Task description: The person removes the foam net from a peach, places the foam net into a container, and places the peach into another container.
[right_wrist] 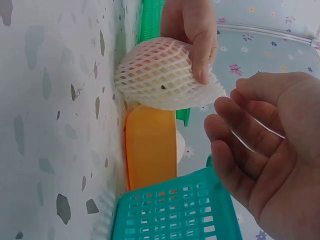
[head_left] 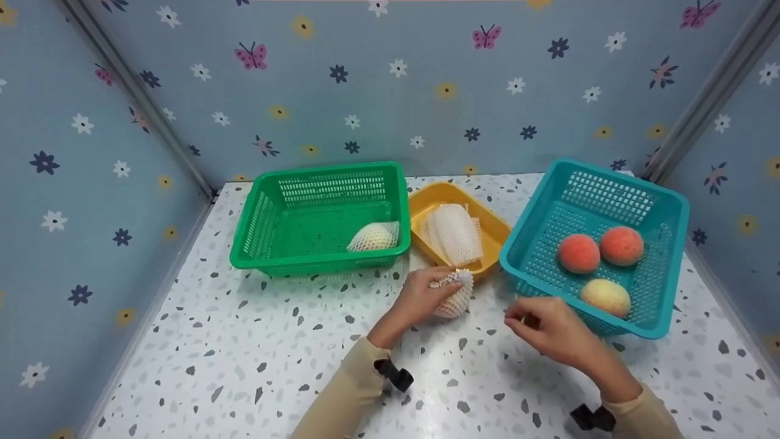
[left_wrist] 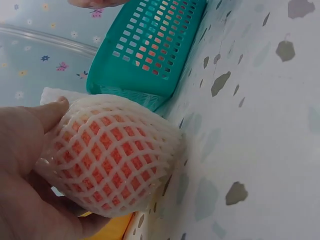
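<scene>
My left hand [head_left: 421, 296] grips a peach [left_wrist: 112, 157] wrapped in a white foam net sleeve [right_wrist: 155, 75], with thumb and fingers round its upper part. Red skin shows through the mesh in the left wrist view. The netted peach is low over the table, in front of the yellow tray [head_left: 495, 230]. My right hand [head_left: 551, 329] holds nothing; its fingers are loosely curled, in front of the near left corner of the blue basket [head_left: 518, 244]. White foam net sleeves [head_left: 457, 235] lie in the yellow tray.
Inside the blue basket are two red peaches [head_left: 579, 253] and a pale yellow one [head_left: 605, 297]. At the left stands a green basket [head_left: 329, 262] with one netted fruit [head_left: 375, 236] in its near right corner. A flower-patterned wall [head_left: 396, 91] rises behind the speckled table [head_left: 274, 366].
</scene>
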### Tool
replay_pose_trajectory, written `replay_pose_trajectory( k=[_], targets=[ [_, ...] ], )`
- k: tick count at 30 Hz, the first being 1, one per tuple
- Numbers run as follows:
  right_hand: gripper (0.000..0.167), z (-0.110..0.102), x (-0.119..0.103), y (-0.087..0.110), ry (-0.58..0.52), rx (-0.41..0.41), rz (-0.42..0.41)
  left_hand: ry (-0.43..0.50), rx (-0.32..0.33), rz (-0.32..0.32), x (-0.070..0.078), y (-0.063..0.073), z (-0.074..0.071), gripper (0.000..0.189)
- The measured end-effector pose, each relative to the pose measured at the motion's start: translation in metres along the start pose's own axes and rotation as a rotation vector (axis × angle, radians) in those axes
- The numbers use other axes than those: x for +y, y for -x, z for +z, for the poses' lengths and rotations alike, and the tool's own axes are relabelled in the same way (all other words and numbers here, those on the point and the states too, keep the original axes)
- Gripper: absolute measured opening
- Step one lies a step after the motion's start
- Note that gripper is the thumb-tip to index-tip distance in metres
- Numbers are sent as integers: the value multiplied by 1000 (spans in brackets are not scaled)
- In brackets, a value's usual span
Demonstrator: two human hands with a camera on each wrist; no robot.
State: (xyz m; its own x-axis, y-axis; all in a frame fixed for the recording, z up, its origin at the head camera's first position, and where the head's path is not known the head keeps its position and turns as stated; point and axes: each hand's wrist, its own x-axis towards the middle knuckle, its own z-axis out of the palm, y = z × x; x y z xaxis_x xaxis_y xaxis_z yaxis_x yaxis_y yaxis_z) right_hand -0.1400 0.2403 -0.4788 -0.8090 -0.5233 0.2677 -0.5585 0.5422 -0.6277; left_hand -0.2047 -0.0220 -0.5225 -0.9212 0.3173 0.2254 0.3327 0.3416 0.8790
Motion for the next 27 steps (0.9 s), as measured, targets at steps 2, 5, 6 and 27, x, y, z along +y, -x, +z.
replay_pose_trajectory(
  k=[2,5,6,27],
  targets=[
    [16,0,-1,0,-2,-1,-2,3,14,-16,1,1,1,26],
    [17,-1,-1,0,-1,0,-8,9,30,-33,3,1,2,25],
    [17,-1,-2,-1,-1,2,-10,10,31,-36,4,1,2,24],
    [19,6,1,4,-13,8,0,66,-61,-74,-1,0,5,42]
  ],
)
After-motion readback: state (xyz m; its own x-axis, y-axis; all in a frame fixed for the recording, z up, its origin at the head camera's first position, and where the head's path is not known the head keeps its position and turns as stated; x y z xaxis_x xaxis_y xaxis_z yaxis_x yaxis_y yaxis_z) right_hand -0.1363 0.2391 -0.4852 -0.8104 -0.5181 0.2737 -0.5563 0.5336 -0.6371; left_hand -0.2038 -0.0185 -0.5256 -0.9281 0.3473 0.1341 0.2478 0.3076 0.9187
